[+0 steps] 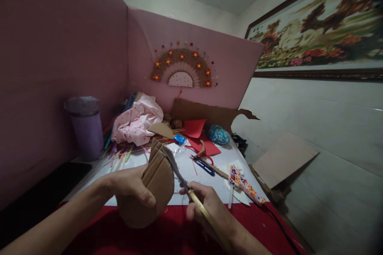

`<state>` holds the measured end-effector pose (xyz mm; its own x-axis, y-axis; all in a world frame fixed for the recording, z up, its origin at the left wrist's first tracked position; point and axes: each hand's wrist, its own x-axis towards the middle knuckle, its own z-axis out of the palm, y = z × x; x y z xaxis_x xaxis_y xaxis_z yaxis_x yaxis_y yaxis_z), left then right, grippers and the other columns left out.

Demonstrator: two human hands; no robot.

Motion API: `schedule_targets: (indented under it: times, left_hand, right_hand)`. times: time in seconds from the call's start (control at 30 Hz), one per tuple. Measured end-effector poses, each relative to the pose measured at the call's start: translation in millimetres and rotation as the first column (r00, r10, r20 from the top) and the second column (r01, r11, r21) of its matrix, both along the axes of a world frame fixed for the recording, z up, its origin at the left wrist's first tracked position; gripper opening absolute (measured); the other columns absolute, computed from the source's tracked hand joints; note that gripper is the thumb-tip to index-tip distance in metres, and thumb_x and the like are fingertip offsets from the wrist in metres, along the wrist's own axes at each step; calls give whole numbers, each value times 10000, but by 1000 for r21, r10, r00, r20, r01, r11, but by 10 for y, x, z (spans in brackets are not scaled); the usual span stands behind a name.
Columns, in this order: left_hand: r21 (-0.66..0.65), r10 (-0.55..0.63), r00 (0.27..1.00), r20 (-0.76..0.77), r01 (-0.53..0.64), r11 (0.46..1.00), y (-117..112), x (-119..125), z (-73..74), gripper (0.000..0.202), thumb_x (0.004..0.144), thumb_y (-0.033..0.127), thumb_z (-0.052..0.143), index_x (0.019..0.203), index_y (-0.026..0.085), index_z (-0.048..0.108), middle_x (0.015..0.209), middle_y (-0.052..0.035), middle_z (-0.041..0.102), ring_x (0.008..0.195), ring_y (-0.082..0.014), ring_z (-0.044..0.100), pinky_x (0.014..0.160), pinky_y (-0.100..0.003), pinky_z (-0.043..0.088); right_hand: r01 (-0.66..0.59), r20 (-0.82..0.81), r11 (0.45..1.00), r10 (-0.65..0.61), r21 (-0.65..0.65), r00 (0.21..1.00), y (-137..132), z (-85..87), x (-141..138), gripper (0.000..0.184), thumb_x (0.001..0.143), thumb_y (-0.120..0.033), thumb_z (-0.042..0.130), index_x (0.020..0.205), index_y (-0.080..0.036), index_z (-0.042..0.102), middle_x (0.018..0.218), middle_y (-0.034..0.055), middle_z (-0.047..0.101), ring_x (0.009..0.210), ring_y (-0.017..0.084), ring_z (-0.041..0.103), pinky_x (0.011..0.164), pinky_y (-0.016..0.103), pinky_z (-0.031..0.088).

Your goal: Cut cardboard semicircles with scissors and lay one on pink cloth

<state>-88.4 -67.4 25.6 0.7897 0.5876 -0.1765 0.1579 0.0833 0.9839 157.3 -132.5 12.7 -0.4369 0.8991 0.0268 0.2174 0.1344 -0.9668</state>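
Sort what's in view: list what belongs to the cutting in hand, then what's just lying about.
In the job:
Cardboard piece, gripped by the left hand
Scissors, held in the right hand, blades at the cardboard's edge

Lying about, apparently unused right now:
Blue utility knife
Floral glue gun
Blue yarn
Red sheets
Spotted cloth
Purple cup

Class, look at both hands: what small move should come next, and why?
Probably one short snip with the scissors: the right hand holds them with the blades at the upper edge of the cardboard, and the left hand grips it.
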Motion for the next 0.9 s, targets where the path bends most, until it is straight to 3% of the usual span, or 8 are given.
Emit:
schedule_targets:
  times: [0.17, 0.27, 0.43, 0.57, 0.73, 0.9]
  left_hand:
    - [16, -63, 997, -36, 64, 998, -45, 21, 79, 487, 530, 246, 805, 998, 202, 679, 871, 26, 721, 777, -174, 624, 655, -243, 484]
    - [35, -72, 997, -32, 73, 997, -53, 27, 92, 487, 560, 249, 785, 1033, 210, 674, 896, 31, 716, 801, -181, 618, 669, -249, 485]
    - [54, -71, 995, -65, 74, 996, -44, 29, 91, 490, 535, 257, 804, 1006, 204, 681, 886, 19, 710, 797, -185, 613, 650, -250, 489]
    - [54, -59, 995, -78, 64, 997, -64, 47, 125, 481, 512, 259, 813, 971, 201, 684, 867, 29, 710, 790, -179, 609, 652, -247, 485]
    - [44, -50, 997, -65, 53, 998, -91, 50, 144, 443, 513, 238, 799, 940, 204, 685, 845, 49, 709, 774, -164, 608, 649, -232, 475]
    - [46, -58, 995, -86, 62, 997, -70, 36, 89, 454, 494, 236, 818, 926, 216, 681, 830, 55, 709, 749, -163, 621, 632, -233, 483]
  right_hand:
    - [-43, 81, 984, 29, 172, 996, 7, 109, 23, 755, 607, -863, 497, 875, -158, 541, 603, -63, 364, 556, 96, 277, 484, 220, 252]
    - [-34, 75, 985, 21, 167, 997, -9, 109, 12, 820, 602, -899, 425, 900, -144, 544, 606, -63, 348, 552, 94, 268, 486, 225, 243]
    - [-9, 16, 996, 8, 91, 1000, -42, 89, -5, 764, 605, -847, 524, 887, -137, 551, 558, -78, 343, 509, 77, 249, 460, 215, 215]
    - [12, -13, 1000, -12, -4, 1000, -33, 35, -10, 605, 646, -708, 625, 885, -160, 533, 540, -67, 458, 452, 64, 282, 431, 203, 228]
    - [20, 3, 1000, -20, 0, 1000, -23, -29, -5, 465, 684, -574, 653, 867, -164, 530, 564, -30, 554, 435, 63, 313, 418, 201, 220]
    - [8, 60, 999, -10, 37, 998, -31, 54, 25, 608, 642, -690, 643, 904, -146, 573, 566, -28, 545, 477, 80, 335, 435, 202, 235]
